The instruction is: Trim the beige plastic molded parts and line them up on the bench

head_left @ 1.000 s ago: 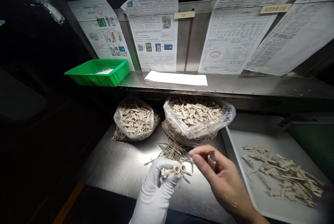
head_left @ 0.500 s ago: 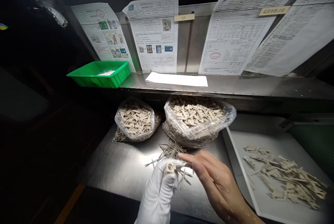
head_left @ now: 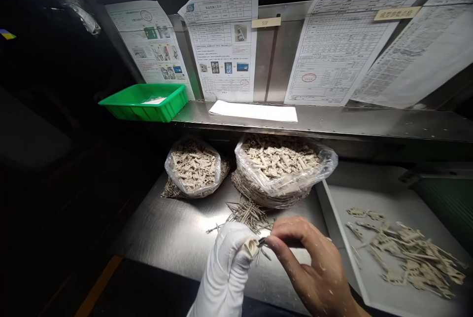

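Note:
My left hand, in a white glove, pinches a small beige plastic part with its hollow end facing up. Bare, my right hand has thumb and forefinger closed on a small dark pointed tool, whose tip meets the part's edge. Behind both hands lies a pile of thin metallic-looking sticks. Two clear plastic bags full of beige parts, a smaller one and a larger one, stand beyond the pile.
On the right, a grey tray holds beige moulded pieces. A green bin and folded white paper rest on the metal shelf. Printed sheets hang behind it.
My right hand has turned, its thumb and forefinger now pinching the dark tool against the part. My left hand has tilted the part to the right. The view has shifted slightly.

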The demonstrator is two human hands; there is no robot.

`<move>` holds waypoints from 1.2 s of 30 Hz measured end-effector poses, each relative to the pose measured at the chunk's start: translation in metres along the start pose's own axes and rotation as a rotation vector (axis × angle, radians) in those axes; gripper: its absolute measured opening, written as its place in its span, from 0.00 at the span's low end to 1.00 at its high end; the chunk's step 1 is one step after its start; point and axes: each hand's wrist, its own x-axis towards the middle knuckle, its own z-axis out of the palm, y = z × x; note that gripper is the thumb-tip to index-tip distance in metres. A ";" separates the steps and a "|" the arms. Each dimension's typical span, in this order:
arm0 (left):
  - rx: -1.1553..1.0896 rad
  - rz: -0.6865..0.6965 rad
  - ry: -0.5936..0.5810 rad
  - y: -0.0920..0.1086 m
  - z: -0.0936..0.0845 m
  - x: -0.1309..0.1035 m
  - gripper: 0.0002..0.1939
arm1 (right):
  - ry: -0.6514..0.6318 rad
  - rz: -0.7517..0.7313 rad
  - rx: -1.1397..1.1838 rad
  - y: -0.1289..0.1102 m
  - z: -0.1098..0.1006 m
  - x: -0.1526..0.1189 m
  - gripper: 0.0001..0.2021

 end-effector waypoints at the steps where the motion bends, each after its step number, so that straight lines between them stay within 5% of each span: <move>1: 0.004 0.008 -0.004 0.000 -0.001 0.001 0.15 | 0.000 -0.034 -0.010 -0.001 -0.001 0.002 0.04; 8: -0.025 0.018 -0.066 0.002 -0.007 0.008 0.28 | -0.057 -0.156 0.035 -0.008 -0.009 0.013 0.09; 13: -0.063 -0.014 -0.132 0.002 -0.009 0.002 0.17 | -0.123 -0.113 0.136 -0.010 -0.013 0.015 0.07; 17: -0.090 -0.080 -0.139 0.002 -0.011 -0.003 0.14 | -0.237 0.124 0.243 -0.008 -0.015 0.012 0.05; 21: -0.111 -0.135 -0.134 0.004 -0.012 -0.003 0.12 | -0.419 0.521 0.521 0.001 -0.010 0.011 0.15; 23: -0.118 -0.153 -0.126 0.006 -0.012 -0.001 0.12 | -0.443 0.582 0.586 0.006 -0.006 0.012 0.18; 29: -0.278 -0.306 -0.039 0.009 -0.004 -0.001 0.18 | -0.101 0.264 0.044 0.014 -0.009 0.016 0.11; 36: -0.338 -0.384 -0.031 0.012 -0.003 -0.003 0.22 | -0.152 -0.202 -0.378 0.002 -0.021 0.022 0.09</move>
